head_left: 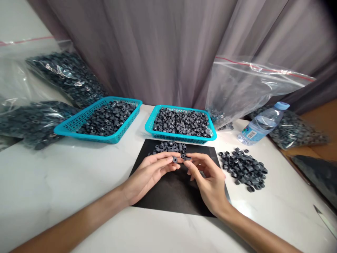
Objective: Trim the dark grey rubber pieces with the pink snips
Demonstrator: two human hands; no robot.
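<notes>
Over a black mat (168, 193), my two hands are close together, fingertips nearly meeting. My left hand (155, 167) pinches a small dark grey ring-shaped piece (175, 160), its hole facing me. Between thumb and fingers, my right hand (206, 170) grips another dark grey piece (187, 158), seen side-on and partly covered by the fingertips. Just behind the fingers, a heap of similar dark grey pieces (170, 146) lies on the mat's far part. To the right of my right hand, a larger pile of grey pieces (244, 167) rests on the white table.
Two blue baskets, one at the left (116, 138) and one at the centre (181, 137), hold many such pieces. Plastic bags (68, 75) of pieces stand at the left. A clear zip bag (237, 91), a water bottle (263, 123) and a blade-like object (325, 219) are at the right.
</notes>
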